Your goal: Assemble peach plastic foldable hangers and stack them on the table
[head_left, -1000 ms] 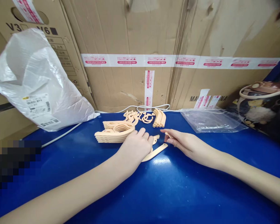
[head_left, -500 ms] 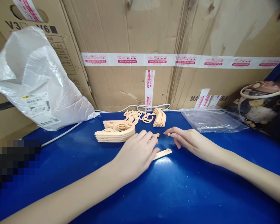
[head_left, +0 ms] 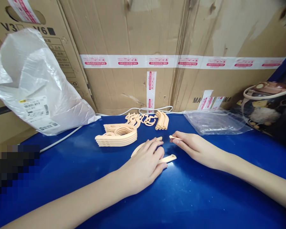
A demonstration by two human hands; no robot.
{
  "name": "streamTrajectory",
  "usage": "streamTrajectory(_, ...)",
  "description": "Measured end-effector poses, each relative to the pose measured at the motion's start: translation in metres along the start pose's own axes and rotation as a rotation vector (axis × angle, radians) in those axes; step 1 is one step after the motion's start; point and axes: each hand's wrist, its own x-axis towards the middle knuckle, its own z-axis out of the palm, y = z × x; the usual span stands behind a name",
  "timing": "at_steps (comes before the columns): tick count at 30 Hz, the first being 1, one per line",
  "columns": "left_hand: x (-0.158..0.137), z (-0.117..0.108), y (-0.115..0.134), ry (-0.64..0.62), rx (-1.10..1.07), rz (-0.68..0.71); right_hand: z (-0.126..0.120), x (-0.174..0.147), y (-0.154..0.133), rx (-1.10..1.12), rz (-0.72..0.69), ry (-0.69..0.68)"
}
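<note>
My left hand [head_left: 145,165] is closed over a beige plastic hanger piece [head_left: 168,158] on the blue table, its thumb along the near strip. The piece's straight end sticks out to the right, and a curved part shows behind my fingers; its middle is hidden under the hand. To the right, my right hand [head_left: 197,146] pinches a small, thin beige piece [head_left: 174,137], its tip pointing left, apart from the hanger piece. Most of this small piece is hidden by the fingers. Beyond my left hand lies a stack of beige hanger pieces [head_left: 116,140].
Behind the stack lie wavy beige hooks [head_left: 133,119], C-shaped pieces [head_left: 149,120] and a bundle of curved arms [head_left: 161,120]. A clear plastic bag [head_left: 216,122] lies at the back right, a white bag [head_left: 38,82] stands left. Cardboard boxes [head_left: 124,86] and a white cable [head_left: 62,138] border the table.
My left hand has slid slightly toward me and its fingers have spread a little, baring more of the curved hanger part. The small piece in my right hand now points left. The view shifted slightly.
</note>
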Motion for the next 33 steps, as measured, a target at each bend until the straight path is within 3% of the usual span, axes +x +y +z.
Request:
streamTrajectory(14,-0.009,-0.009,-0.003,0.098,-0.316,-0.062,0.003,-0.005,-0.009,0.115,0.008,-0.121)
streamTrajectory(27,-0.012,-0.005,-0.005,0.117,-0.343,-0.088,0.003,-0.004,-0.014,0.193,0.001,-0.12)
streamTrajectory(33,-0.013,-0.009,-0.004,0.104,-0.387,-0.117,0.002,-0.003,-0.016,0.117,-0.018,-0.125)
